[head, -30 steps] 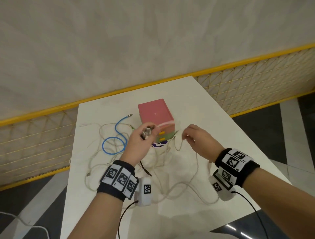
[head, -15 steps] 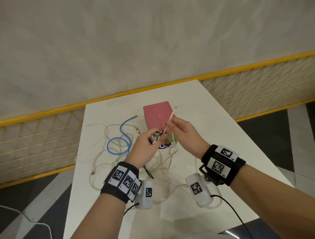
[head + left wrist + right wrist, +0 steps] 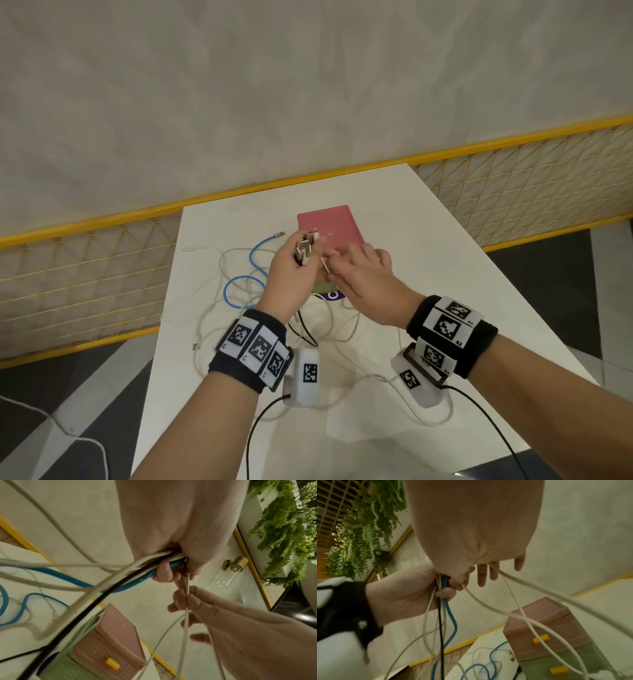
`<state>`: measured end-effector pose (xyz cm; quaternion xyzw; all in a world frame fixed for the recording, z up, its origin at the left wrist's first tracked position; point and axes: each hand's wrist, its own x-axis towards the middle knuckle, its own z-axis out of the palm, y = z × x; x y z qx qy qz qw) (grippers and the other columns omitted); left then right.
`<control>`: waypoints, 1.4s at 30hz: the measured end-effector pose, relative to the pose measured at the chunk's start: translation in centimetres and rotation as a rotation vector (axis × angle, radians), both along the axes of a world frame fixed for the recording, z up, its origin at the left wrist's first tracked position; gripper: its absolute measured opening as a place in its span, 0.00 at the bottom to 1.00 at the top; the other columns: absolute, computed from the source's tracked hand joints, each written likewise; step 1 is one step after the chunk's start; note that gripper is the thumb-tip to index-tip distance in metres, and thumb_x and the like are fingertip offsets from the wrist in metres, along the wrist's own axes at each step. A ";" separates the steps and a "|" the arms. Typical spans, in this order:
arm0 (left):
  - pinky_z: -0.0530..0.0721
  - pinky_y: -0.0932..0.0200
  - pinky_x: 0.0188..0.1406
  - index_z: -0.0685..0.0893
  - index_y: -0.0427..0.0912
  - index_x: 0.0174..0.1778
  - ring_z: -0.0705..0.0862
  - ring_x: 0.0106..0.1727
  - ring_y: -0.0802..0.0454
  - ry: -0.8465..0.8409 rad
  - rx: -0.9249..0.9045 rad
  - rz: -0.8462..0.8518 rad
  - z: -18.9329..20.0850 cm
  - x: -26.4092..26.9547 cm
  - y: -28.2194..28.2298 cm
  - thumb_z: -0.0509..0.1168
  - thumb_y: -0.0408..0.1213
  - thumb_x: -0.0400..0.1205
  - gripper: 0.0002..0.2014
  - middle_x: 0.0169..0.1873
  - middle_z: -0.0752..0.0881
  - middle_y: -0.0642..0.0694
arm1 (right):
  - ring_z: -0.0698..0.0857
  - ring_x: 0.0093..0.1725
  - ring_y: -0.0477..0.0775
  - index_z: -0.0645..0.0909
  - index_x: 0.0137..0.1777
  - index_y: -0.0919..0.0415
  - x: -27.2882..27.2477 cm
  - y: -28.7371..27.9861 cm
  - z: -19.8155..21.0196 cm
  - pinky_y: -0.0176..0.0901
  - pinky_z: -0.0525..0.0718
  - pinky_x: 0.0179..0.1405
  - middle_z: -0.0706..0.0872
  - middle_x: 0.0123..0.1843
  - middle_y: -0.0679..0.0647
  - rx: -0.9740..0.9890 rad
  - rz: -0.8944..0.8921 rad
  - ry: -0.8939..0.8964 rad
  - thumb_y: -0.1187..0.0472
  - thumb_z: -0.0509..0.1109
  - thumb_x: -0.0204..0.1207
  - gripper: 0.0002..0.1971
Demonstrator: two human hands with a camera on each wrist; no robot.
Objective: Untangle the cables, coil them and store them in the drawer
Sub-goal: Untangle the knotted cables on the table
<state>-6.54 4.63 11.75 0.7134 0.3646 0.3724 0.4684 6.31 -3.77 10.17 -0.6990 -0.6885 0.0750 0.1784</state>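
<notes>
My left hand is raised over the table and grips a bundle of cable ends, white, black and blue. Right beside it, my right hand pinches the end of one thin white cable between thumb and forefinger, its tip near the left fingers. The cables hang down to a loose tangle of white cables and a blue cable on the table. Behind the hands stands the small drawer box, pink on top, with yellow handles on its drawer fronts.
The white table ends close on the left and right, with a yellow mesh railing behind it and dark floor below. A purple thing peeks out under the box. Black wrist-camera leads run back along my arms.
My right hand came in from the right with the white cable end and now holds it against the left hand's bundle. The left hand rose a little.
</notes>
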 end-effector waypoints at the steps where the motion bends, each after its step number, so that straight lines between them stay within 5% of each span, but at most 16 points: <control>1: 0.74 0.70 0.34 0.81 0.45 0.43 0.75 0.28 0.66 -0.011 -0.012 0.005 -0.1 0.0 -0.1 0.62 0.45 0.86 0.09 0.24 0.80 0.60 | 0.66 0.62 0.55 0.72 0.58 0.46 0.1 0.1 0.2 0.49 0.57 0.61 0.69 0.66 0.49 0.006 -0.017 -0.025 0.52 0.50 0.86 0.10; 4: 0.75 0.70 0.35 0.80 0.49 0.42 0.78 0.28 0.66 -0.038 -0.031 0.029 -0.3 0.2 -0.6 0.61 0.46 0.87 0.09 0.26 0.84 0.62 | 0.60 0.68 0.57 0.76 0.53 0.43 0.2 0.4 0.2 0.47 0.51 0.57 0.63 0.73 0.49 0.022 -0.003 -0.038 0.50 0.53 0.85 0.09; 7: 0.75 0.62 0.32 0.78 0.47 0.44 0.77 0.27 0.62 -0.147 -0.117 0.185 0.2 -0.2 0.7 0.60 0.45 0.87 0.09 0.33 0.88 0.50 | 0.54 0.73 0.58 0.81 0.49 0.42 1.2 -0.3 -1.2 0.49 0.48 0.60 0.56 0.78 0.48 -0.068 0.042 -0.077 0.47 0.58 0.82 0.10; 11: 0.74 0.60 0.28 0.77 0.46 0.41 0.76 0.28 0.57 -0.301 -0.196 0.342 2.1 -2.0 3.4 0.61 0.45 0.87 0.10 0.25 0.79 0.54 | 0.60 0.69 0.56 0.84 0.46 0.41 3.3 -2.4 -4.4 0.49 0.52 0.58 0.56 0.78 0.44 -0.214 -0.007 -0.133 0.42 0.56 0.82 0.15; 14: 0.74 0.63 0.22 0.75 0.47 0.36 0.73 0.23 0.56 -0.359 -0.250 0.274 2.5 -2.6 3.3 0.65 0.46 0.85 0.13 0.19 0.72 0.54 | 0.61 0.68 0.56 0.84 0.45 0.40 4.0 -2.3 -4.9 0.51 0.51 0.59 0.59 0.78 0.44 -0.209 -0.085 -0.207 0.40 0.53 0.82 0.17; 16: 0.68 0.63 0.20 0.77 0.49 0.35 0.67 0.20 0.58 -0.269 -0.228 0.172 2.4 -2.4 2.5 0.69 0.46 0.81 0.12 0.21 0.70 0.56 | 0.62 0.71 0.55 0.83 0.43 0.44 3.9 -1.5 -4.5 0.54 0.48 0.65 0.68 0.74 0.41 -0.141 -0.098 -0.164 0.43 0.54 0.84 0.18; 19: 0.76 0.68 0.35 0.87 0.52 0.49 0.79 0.35 0.65 0.105 -0.057 -0.067 1.6 -1.5 0.9 0.72 0.49 0.78 0.08 0.38 0.82 0.61 | 0.77 0.63 0.44 0.81 0.45 0.46 3.5 -0.3 -2.4 0.53 0.55 0.72 0.86 0.56 0.41 -0.076 -0.017 0.132 0.51 0.53 0.86 0.15; 22: 0.76 0.61 0.41 0.88 0.47 0.51 0.80 0.38 0.58 0.364 -0.027 -0.206 0.2 -0.6 -0.2 0.70 0.53 0.79 0.14 0.38 0.86 0.53 | 0.85 0.39 0.50 0.79 0.43 0.57 3.1 0.3 0.0 0.44 0.80 0.49 0.88 0.37 0.54 -0.072 0.020 0.516 0.56 0.55 0.86 0.14; 26: 0.74 0.62 0.28 0.85 0.48 0.42 0.75 0.25 0.58 0.169 -0.154 0.095 1.2 -1.2 0.9 0.65 0.54 0.82 0.13 0.25 0.77 0.52 | 0.74 0.29 0.48 0.73 0.40 0.60 3.3 0.1 1.0 0.36 0.75 0.34 0.77 0.28 0.52 -0.052 0.058 0.582 0.58 0.53 0.87 0.15; 30: 0.76 0.53 0.35 0.83 0.45 0.41 0.74 0.29 0.50 0.014 -0.166 0.480 1.4 -3.0 3.5 0.65 0.54 0.82 0.15 0.28 0.74 0.47 | 0.73 0.29 0.39 0.76 0.44 0.64 3.9 0.1 0.1 0.40 0.80 0.37 0.75 0.31 0.44 -0.132 0.035 0.605 0.59 0.54 0.87 0.14; 32: 0.77 0.61 0.37 0.84 0.45 0.53 0.74 0.30 0.56 0.011 -0.032 0.478 1.5 -3.4 3.5 0.66 0.49 0.83 0.11 0.32 0.76 0.50 | 0.73 0.32 0.41 0.78 0.44 0.62 3.7 0.2 -0.4 0.40 0.79 0.37 0.78 0.35 0.48 -0.142 0.046 0.549 0.58 0.55 0.86 0.14; 35: 0.74 0.75 0.30 0.80 0.59 0.66 0.72 0.26 0.62 0.079 0.072 0.149 1.3 -2.4 1.7 0.67 0.44 0.84 0.14 0.30 0.76 0.53 | 0.71 0.30 0.41 0.77 0.38 0.56 2.4 0.5 -0.1 0.32 0.70 0.34 0.75 0.30 0.43 -0.099 0.104 0.495 0.58 0.56 0.86 0.15; 38: 0.68 0.66 0.27 0.84 0.52 0.46 0.68 0.24 0.60 0.345 0.164 -0.059 0.5 -1.3 0.3 0.67 0.49 0.82 0.06 0.28 0.76 0.48 | 0.72 0.29 0.39 0.74 0.35 0.44 1.4 1.1 1.1 0.30 0.70 0.33 0.77 0.27 0.35 -0.025 0.134 0.587 0.60 0.57 0.86 0.18; 42: 0.69 0.69 0.27 0.78 0.45 0.34 0.70 0.21 0.64 0.053 -0.009 0.268 1.8 -2.9 2.3 0.69 0.42 0.82 0.12 0.21 0.74 0.57 | 0.70 0.30 0.40 0.79 0.41 0.55 2.8 0.4 1.0 0.30 0.69 0.33 0.74 0.30 0.40 -0.057 0.118 0.621 0.58 0.57 0.86 0.14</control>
